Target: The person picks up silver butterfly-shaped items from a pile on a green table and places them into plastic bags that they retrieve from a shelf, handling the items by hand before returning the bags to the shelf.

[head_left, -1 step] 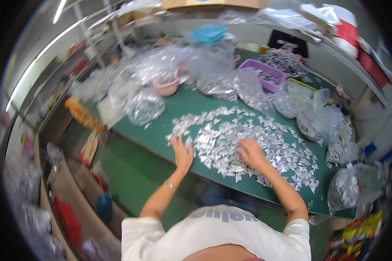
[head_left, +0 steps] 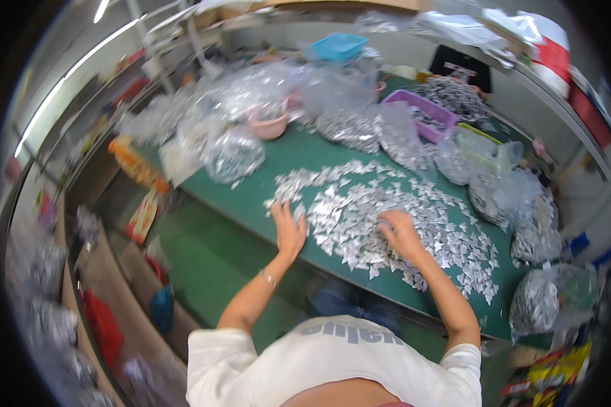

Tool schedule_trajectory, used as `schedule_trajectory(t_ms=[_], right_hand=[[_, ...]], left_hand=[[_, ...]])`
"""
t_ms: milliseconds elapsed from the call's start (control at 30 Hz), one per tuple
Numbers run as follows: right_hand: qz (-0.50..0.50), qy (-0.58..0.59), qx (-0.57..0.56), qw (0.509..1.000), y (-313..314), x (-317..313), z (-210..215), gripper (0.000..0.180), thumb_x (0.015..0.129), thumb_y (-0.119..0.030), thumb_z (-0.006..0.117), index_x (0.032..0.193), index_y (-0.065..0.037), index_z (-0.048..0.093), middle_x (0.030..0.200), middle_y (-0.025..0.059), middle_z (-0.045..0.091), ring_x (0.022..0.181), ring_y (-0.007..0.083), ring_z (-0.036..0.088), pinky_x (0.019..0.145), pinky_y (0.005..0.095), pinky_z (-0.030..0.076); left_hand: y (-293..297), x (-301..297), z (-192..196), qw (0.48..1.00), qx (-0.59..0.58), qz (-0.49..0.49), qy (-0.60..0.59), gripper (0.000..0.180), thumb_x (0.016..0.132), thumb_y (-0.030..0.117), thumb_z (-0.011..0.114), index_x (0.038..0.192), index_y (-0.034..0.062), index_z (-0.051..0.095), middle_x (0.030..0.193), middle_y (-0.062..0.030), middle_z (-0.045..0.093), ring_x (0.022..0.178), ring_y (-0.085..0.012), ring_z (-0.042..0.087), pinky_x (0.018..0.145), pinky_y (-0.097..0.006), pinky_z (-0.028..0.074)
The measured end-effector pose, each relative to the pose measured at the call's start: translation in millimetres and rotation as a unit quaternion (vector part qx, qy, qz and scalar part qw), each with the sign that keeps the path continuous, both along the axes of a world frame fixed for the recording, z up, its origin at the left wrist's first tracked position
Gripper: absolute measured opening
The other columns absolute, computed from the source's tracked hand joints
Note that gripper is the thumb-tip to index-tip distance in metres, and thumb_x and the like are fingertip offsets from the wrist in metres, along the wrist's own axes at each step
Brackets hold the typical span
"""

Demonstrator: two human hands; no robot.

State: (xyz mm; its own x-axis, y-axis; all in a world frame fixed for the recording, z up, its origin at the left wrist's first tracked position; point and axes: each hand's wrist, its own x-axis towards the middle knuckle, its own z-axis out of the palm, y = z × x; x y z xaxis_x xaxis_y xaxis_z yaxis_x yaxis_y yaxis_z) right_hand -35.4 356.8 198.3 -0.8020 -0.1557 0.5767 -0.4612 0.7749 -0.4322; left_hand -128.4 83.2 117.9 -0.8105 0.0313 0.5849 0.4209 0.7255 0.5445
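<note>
Many small silvery three-pointed pieces (head_left: 360, 218) are spread flat in a wide patch on the green table (head_left: 234, 207). At the patch's left end, near the table's front edge, my left hand (head_left: 290, 234) lies with fingers apart, its fingertips touching a few pieces. A bracelet (head_left: 267, 278) circles that wrist. My right hand (head_left: 402, 236) is over the middle of the patch, fingers bent and thumb apart from them. Whether a piece lies under its fingertips is hidden.
Clear plastic bags (head_left: 234, 157), a pink bowl (head_left: 269, 126) and a purple basket (head_left: 414, 98) stand along the back. Filled bags (head_left: 535, 302) line the right side. Beyond the basket is a heap of silvery pieces (head_left: 451, 98), with a person in black (head_left: 461, 66) behind it.
The whole view has shifted slightly, so the table sits a little further right and higher. Against the pieces, both hands have hardly moved.
</note>
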Motion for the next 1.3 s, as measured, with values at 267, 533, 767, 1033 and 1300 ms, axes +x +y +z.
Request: schedule_trajectory(t_ms=[267, 533, 767, 1033, 1300], right_hand=[[0.039, 0.027, 0.083, 0.995, 13.9, 0.9, 13.4, 0.011, 0.074, -0.003, 0.056, 0.085, -0.004, 0.059, 0.08, 0.01, 0.058, 0.081, 0.027, 0.055, 0.074, 0.0367, 0.039], [0.131, -0.003, 0.136, 0.982, -51.6, -19.9, 11.3, 0.011, 0.076, -0.012, 0.057, 0.085, -0.006, 0.059, 0.078, 0.0084, 0.056, 0.079, 0.0253, 0.053, 0.073, 0.0356, 0.037], [0.189, -0.025, 0.132, 0.973, -85.2, -76.9, 13.9, 0.011, 0.074, -0.009, 0.058, 0.085, -0.006, 0.059, 0.079, 0.0091, 0.057, 0.078, 0.0264, 0.054, 0.072, 0.0354, 0.038], [0.297, -0.127, 0.048, 0.945, -166.2, -183.2, 58.5, 0.01, 0.074, -0.003, 0.058, 0.083, -0.003, 0.061, 0.08, 0.0105, 0.06, 0.077, 0.0275, 0.056, 0.071, 0.0346, 0.041], [0.295, -0.376, -0.101, 0.873, -257.8, -273.4, 79.0, 0.019, 0.081, -0.008, 0.055, 0.098, 0.001, 0.057, 0.088, 0.0117, 0.062, 0.081, 0.022, 0.059, 0.073, 0.0315, 0.045]], left_hand=[[3.6, 5.7, 1.1, 0.999, 0.031, 0.043, -0.004, 0.044, 0.08, 0.018, 0.056, 0.116, -0.0013, 0.039, 0.126, -0.0223, 0.032, 0.122, -0.0399, 0.026, 0.101, -0.042, 0.024], [1.9, 5.4, 4.5, 0.993, 0.106, 0.023, 0.039, 0.041, 0.078, 0.013, 0.055, 0.113, -0.0025, 0.04, 0.12, -0.0215, 0.037, 0.118, -0.0386, 0.031, 0.099, -0.04, 0.027], [-65.8, -69.1, 8.6, 0.903, 0.37, 0.168, 0.139, 0.044, 0.074, 0.0, 0.053, 0.115, 0.0019, 0.037, 0.113, -0.0131, 0.04, 0.101, -0.0223, 0.043, 0.076, -0.031, 0.043], [-313.0, -301.0, 12.4, 0.851, 0.364, 0.376, -0.049, 0.07, 0.068, 0.019, 0.066, 0.12, -0.0111, 0.029, 0.118, -0.0272, 0.042, 0.109, -0.0372, 0.043, 0.094, -0.04, 0.035], [-357.0, -376.8, 30.5, 0.854, 0.431, 0.237, -0.169, 0.021, 0.067, 0.018, 0.064, 0.065, -0.0027, 0.058, 0.062, -0.0151, 0.061, 0.051, -0.0186, 0.055, 0.048, -0.03, 0.042]])
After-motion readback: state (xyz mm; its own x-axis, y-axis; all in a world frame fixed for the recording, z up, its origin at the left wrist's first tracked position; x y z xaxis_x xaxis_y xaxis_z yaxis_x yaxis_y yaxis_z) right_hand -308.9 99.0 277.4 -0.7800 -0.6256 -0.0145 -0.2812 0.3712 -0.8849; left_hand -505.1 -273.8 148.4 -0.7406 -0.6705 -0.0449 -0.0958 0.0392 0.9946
